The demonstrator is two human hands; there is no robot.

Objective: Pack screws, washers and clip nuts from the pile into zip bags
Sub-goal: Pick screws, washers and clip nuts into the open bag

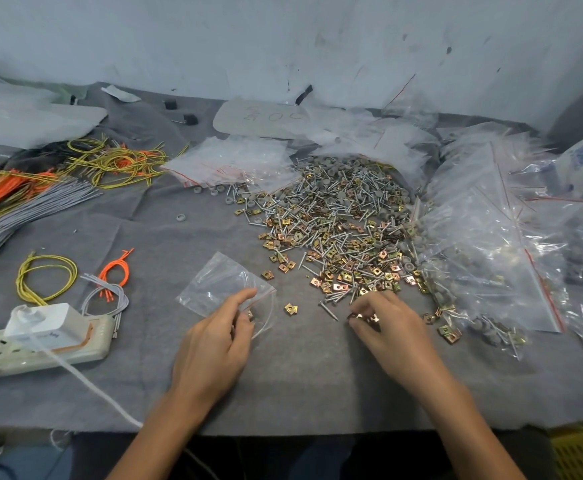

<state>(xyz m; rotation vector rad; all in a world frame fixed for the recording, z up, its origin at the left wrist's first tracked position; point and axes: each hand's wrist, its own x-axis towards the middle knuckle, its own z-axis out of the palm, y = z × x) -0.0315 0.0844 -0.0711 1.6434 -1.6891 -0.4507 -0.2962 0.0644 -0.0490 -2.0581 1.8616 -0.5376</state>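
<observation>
The bag (220,289) pinched by the left hand (217,344) is thin, clear, shiny plastic. By the right hand (390,330), screws (328,310) are bright silver metal, clip nuts (290,309) shiny gold metal, washers (407,267) dull grey. Under both hands, the cloth (300,375) is grey, soft and matt.

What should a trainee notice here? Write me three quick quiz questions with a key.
1. True or false: the left hand holds a zip bag.
2. What does the right hand pinch? A. clip nuts B. a wire C. a plug
3. On which side of the pile do the filled bags lie?
Key: 1 true; 2 A; 3 the right.
</observation>
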